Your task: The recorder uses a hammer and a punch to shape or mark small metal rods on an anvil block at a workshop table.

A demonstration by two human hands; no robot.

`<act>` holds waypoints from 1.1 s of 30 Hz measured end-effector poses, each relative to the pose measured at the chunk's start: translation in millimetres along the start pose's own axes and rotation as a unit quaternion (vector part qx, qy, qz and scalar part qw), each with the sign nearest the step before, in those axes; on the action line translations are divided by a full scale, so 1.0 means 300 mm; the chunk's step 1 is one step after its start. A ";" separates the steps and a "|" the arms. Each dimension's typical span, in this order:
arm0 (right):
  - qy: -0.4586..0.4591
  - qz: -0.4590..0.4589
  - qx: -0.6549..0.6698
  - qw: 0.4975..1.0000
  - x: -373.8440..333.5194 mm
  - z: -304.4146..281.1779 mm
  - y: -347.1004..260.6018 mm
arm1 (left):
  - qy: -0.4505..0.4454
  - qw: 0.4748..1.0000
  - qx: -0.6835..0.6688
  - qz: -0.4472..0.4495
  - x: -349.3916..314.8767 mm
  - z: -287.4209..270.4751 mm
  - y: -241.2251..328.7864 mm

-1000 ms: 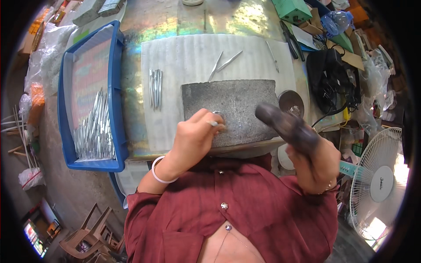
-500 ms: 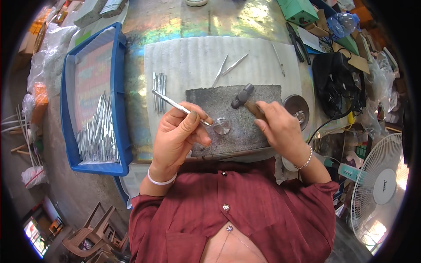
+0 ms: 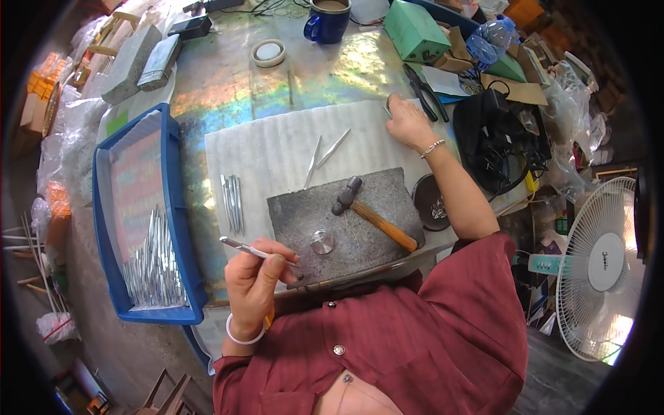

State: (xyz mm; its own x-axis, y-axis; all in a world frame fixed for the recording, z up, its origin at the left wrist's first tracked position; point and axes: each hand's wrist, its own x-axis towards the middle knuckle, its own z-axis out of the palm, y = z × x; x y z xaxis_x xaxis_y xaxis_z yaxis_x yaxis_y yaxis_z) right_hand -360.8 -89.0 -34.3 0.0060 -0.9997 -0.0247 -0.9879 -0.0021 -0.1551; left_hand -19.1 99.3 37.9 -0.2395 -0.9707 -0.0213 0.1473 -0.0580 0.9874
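In the head view, the left hand (image 3: 254, 282) pinches a silver rod (image 3: 242, 246) at the grey slab's (image 3: 301, 211) eight-o'clock side, its long axis pointing roughly half past nine. The right arm stretches toward eleven o'clock, wrist bent, right hand (image 3: 410, 124) curled; whether its fingers grip anything, I cannot tell.

A shiny, iridescent-topped worktable (image 3: 228, 100) bears a white ribbed foam sheet (image 3: 256, 149), a glossy dark-blue mug (image 3: 328, 26), a pale-green metal box (image 3: 415, 34) and, apparently, a blue rectangular plastic tray (image 3: 178, 207).
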 end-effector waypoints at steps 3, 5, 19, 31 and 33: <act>0.078 -0.097 0.040 0.991 -0.027 -0.014 0.039 | 0.023 0.998 -0.033 -0.057 -0.006 0.029 0.048; 0.072 -0.114 0.130 0.982 -0.118 -0.149 -0.049 | 0.029 0.993 -0.050 -0.100 -0.007 0.032 0.053; 0.000 -0.275 0.492 0.826 -0.571 -0.277 -0.462 | -0.021 0.999 -0.018 0.027 -0.014 0.123 -0.027; 0.050 -0.267 0.496 0.825 -0.589 -0.263 -0.480 | -0.064 0.994 0.050 0.077 -0.033 0.108 -0.028; 0.042 -0.267 0.502 0.822 -0.588 -0.263 -0.479 | -0.074 0.994 0.049 0.068 -0.029 0.108 -0.021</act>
State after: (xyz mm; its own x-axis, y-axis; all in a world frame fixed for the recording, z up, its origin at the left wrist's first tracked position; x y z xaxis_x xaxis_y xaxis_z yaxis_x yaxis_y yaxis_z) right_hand -232.2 85.7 70.3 0.3437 -0.8617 0.3733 -0.2228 -0.4610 -0.8590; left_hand -49.0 115.8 36.9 -0.3624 -0.9229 0.1300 0.0964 0.1017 0.9901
